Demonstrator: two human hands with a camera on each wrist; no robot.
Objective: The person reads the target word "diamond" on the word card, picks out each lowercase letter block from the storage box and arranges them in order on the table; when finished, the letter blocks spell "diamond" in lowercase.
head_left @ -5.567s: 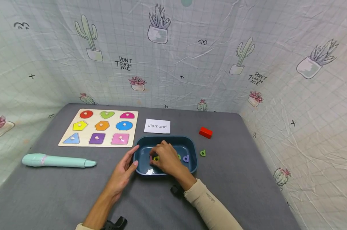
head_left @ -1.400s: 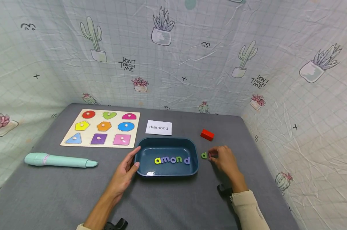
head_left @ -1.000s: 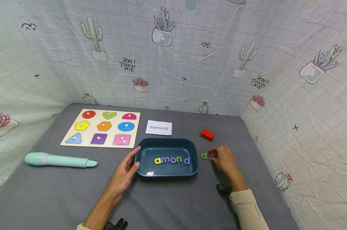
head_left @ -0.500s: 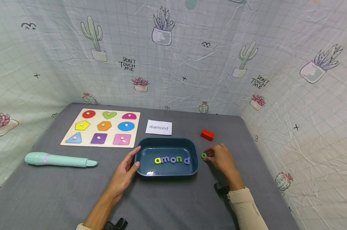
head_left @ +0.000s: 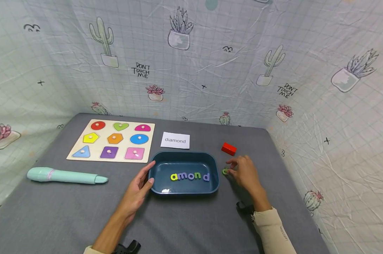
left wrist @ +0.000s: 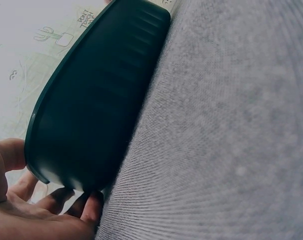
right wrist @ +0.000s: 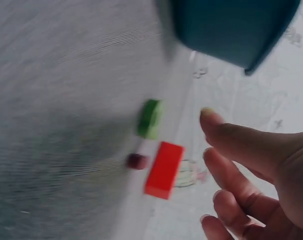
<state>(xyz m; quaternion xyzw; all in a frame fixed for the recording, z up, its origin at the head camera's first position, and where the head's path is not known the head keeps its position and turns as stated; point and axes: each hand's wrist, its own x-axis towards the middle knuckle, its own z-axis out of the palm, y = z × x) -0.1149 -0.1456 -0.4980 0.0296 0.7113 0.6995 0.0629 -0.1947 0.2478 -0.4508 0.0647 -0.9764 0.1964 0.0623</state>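
My left hand (head_left: pixel 135 194) holds the left end of a dark blue tray (head_left: pixel 178 191), its thumb and index finger at the rim. In the left wrist view, other fingers bend against the tray's outer wall. Inside the tray, several coloured letters read "amon d", with a purple d (head_left: pixel 206 177) at the right end. Just right of the tray, my right hand (head_left: pixel 244 174) hovers by a green letter d (head_left: pixel 224 171), partly covering it. Its fingers are loosely bent and hold nothing. The right wrist view shows a small dark red letter (right wrist: pixel 136 161) beside the green one, both on the cloth.
A white card (head_left: pixel 175 140) printed "diamond" lies behind the tray. Near my right hand sits a red block (head_left: pixel 229 149). On the left are a wooden shape puzzle (head_left: pixel 110 141) and a mint-green pen-shaped object (head_left: pixel 67 176). A patterned curtain (head_left: pixel 191 67) encloses the grey table.
My right hand has carried the dark red letter out of the tray and let it go beside the green d. It has then shifted left and come away from the letters. My left hand stays put.
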